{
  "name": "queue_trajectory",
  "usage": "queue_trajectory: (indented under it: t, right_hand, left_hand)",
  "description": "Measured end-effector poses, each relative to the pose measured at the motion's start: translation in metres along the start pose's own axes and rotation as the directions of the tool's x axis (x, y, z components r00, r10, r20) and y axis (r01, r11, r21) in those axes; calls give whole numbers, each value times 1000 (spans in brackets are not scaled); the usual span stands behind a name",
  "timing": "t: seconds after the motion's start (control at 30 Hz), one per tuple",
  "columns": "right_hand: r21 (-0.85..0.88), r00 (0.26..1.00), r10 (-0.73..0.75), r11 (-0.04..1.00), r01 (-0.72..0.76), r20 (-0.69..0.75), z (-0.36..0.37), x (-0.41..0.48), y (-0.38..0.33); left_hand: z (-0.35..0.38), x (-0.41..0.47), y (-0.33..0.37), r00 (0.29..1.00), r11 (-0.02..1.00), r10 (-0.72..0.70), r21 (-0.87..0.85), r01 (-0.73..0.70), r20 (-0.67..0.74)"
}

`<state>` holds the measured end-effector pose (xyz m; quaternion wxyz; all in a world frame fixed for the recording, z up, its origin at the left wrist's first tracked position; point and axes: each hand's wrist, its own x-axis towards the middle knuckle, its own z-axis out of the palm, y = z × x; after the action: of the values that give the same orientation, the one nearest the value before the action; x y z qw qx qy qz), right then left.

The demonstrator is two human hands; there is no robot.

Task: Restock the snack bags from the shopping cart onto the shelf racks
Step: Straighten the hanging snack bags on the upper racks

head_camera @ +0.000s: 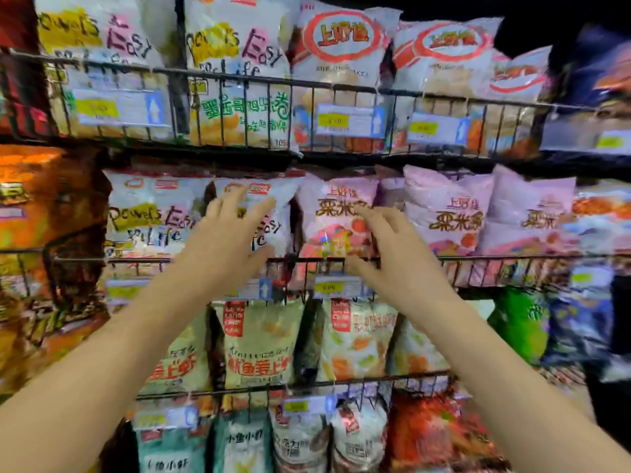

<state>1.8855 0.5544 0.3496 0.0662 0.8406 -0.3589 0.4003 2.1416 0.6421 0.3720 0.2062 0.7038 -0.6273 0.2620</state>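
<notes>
A: Where are the hands?
B: My left hand (228, 240) is up at the white bag (285, 220), my right hand (392, 254) at the pink bag (327, 213). Fingers spread wide, holding nothing.
A: And the bags?
B: Side by side in the middle rack (495, 258).

Bare left hand (226, 241), bare right hand (396, 256)
</notes>
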Motion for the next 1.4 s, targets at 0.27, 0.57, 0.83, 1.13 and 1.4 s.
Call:
queue_trajectory:
  t: [0.27, 0.57, 0.83, 1.13, 1.4]
  right_hand:
    - [43, 992, -122, 991, 124, -39, 7, 36, -4]
    - [247, 989, 16, 968, -52, 149, 73, 81, -73]
    - [235, 977, 135, 957, -171, 163, 95, 100, -78]
    - [143, 935, 133, 972, -189, 330, 96, 114, -73]
    - [-8, 930, 231, 971, -238, 286, 104, 113, -70]
  left_hand:
    - [1, 45, -25, 990, 994, -108, 37, 105, 91]
    - [2, 76, -79, 981, 995, -6, 102, -14, 192]
    - [10, 91, -105, 988, 998, 39, 45, -46, 149]
    - [12, 84, -111, 997, 996, 77, -42, -78, -8]
    - [17, 85, -106, 996, 994, 87, 67, -87, -8]
